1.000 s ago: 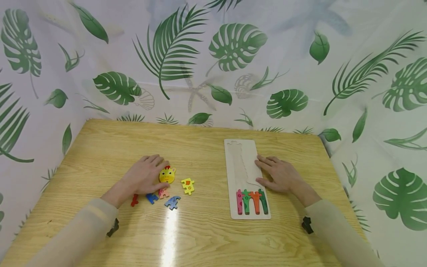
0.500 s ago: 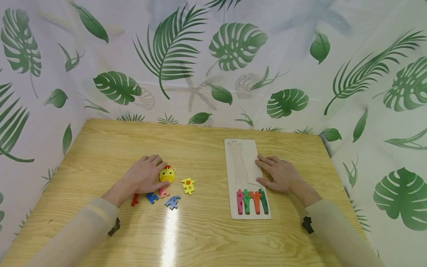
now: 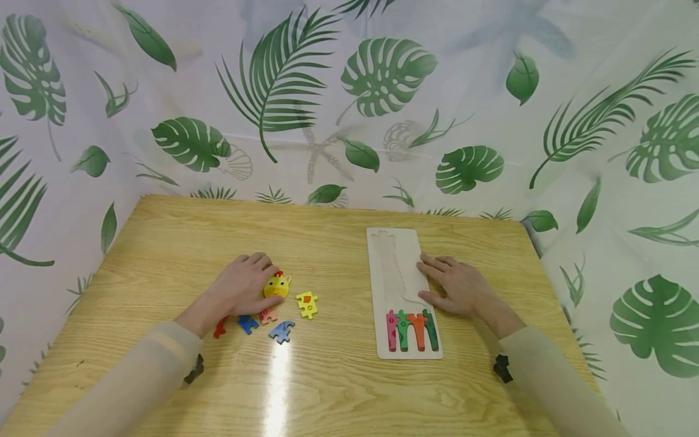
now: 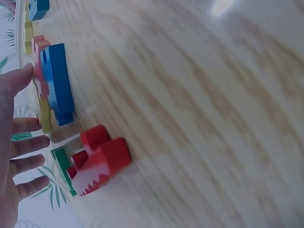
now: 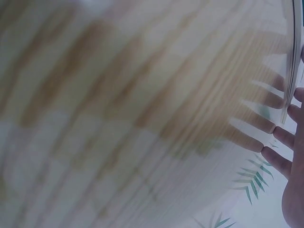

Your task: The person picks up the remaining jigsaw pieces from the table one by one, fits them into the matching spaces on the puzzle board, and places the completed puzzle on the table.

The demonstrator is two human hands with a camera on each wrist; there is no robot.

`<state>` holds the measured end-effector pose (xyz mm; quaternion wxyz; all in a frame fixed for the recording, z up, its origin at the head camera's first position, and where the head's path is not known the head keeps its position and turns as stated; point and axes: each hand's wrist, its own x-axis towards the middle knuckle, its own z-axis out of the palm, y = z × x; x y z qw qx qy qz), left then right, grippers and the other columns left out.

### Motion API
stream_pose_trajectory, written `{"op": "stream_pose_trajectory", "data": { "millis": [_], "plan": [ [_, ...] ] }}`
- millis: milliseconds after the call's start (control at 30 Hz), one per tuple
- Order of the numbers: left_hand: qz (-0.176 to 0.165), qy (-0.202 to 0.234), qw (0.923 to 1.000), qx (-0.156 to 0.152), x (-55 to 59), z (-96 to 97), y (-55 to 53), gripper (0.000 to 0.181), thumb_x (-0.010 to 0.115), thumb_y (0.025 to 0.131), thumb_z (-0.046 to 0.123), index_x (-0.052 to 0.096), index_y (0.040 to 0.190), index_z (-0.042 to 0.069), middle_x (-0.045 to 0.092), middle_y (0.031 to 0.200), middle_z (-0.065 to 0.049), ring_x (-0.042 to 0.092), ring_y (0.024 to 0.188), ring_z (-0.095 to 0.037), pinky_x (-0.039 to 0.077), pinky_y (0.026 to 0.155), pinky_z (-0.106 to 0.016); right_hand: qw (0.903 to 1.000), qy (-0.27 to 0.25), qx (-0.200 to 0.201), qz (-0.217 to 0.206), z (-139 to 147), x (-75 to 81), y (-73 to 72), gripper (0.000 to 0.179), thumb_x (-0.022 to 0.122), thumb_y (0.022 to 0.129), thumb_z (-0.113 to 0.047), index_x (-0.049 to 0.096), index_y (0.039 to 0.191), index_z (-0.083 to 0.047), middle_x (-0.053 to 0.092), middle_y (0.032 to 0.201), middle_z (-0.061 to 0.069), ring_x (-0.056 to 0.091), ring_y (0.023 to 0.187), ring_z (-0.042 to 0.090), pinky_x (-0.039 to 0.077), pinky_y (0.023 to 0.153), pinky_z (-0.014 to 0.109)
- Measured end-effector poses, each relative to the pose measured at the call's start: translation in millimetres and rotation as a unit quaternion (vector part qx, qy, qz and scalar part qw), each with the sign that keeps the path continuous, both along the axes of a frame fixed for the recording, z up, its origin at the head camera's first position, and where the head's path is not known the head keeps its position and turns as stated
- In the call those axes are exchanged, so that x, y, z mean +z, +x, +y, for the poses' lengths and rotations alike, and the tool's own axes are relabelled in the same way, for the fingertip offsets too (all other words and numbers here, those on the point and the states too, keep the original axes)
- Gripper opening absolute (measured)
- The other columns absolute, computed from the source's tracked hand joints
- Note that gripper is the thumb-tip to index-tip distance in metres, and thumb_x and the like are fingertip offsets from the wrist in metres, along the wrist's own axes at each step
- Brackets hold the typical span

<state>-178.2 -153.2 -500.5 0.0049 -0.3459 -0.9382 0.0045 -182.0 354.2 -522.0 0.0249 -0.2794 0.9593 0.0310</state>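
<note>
My left hand (image 3: 240, 286) is over the loose pieces on the left of the table. Its thumb and forefinger pinch the edges of a yellow giraffe-head puzzle piece (image 3: 276, 287). Under or beside that hand lie a pink piece (image 3: 267, 315), a blue piece (image 3: 248, 324) and a red piece (image 3: 220, 328). In the left wrist view, a green piece (image 4: 62, 167) shows behind the red one. My right hand (image 3: 459, 287) rests with extended fingers at the right edge of a pale puzzle board (image 3: 412, 261). Colourful leg pieces (image 3: 418, 331) fill the board's near end; its long neck recess is bare.
A yellow piece with an orange patch (image 3: 307, 304) and a grey-blue piece (image 3: 282, 331) lie right of the left hand. The wooden table (image 3: 338, 388) ends at a leaf-printed cloth (image 3: 349, 121) behind and at both sides.
My left hand has shifted slightly right, and the giraffe-head piece has moved right with it. The right hand and the board stay in place.
</note>
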Motion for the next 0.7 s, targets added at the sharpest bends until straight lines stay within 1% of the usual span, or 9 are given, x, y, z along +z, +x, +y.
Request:
{"op": "stream_pose_trajectory", "data": {
  "millis": [167,300,500,600,700],
  "plan": [
    [0.008,-0.001,0.9999,0.008,-1.8,5.1,-2.4,0.069,0.061,0.098,0.065,0.068,0.131,0.005,0.069,0.13,-0.016,0.061,0.13,-0.037,0.052,0.108,-0.056,1.0,0.002,-0.002,-0.005,0.0,0.8,-0.2,0.078,0.054,0.1,-0.067,0.046,0.161,-0.019,0.045,0.168,0.005,0.053,0.146,0.036,0.053,0.109,0.057],
    [0.005,-0.005,0.9998,0.02,-3.7,9.1,-4.1,0.07,0.059,0.098,0.066,0.068,0.131,0.005,0.068,0.133,-0.017,0.06,0.133,-0.037,0.051,0.11,-0.055,0.9999,0.003,-0.003,-0.01,-0.1,1.6,0.0,0.078,0.054,0.1,-0.066,0.045,0.161,-0.019,0.044,0.168,0.005,0.052,0.146,0.035,0.052,0.11,0.057],
    [0.008,-0.008,0.9994,0.034,-4.2,13.6,-5.9,0.072,0.057,0.098,0.068,0.069,0.129,0.004,0.068,0.133,-0.018,0.06,0.133,-0.037,0.051,0.111,-0.056,1.0,0.003,-0.004,-0.004,-0.1,0.9,0.0,0.077,0.055,0.1,-0.066,0.045,0.161,-0.02,0.045,0.168,0.004,0.053,0.146,0.035,0.053,0.109,0.057],
    [0.003,-0.007,0.9993,0.038,-4.0,13.2,-6.5,0.075,0.058,0.097,0.07,0.068,0.132,0.005,0.068,0.134,-0.018,0.059,0.134,-0.038,0.05,0.112,-0.056,1.0,0.004,-0.003,-0.001,-0.6,0.7,-0.1,0.077,0.054,0.1,-0.067,0.045,0.161,-0.02,0.045,0.168,0.004,0.053,0.145,0.035,0.053,0.109,0.057],
    [-0.01,-0.004,0.9991,0.04,-3.9,10.7,-7.0,0.079,0.059,0.095,0.072,0.064,0.138,0.005,0.067,0.135,-0.018,0.059,0.135,-0.038,0.049,0.113,-0.057,1.0,0.007,-0.003,-0.002,-0.8,0.6,-0.2,0.077,0.054,0.1,-0.068,0.045,0.161,-0.021,0.045,0.168,0.003,0.053,0.146,0.034,0.053,0.109,0.056]
  ]
}}
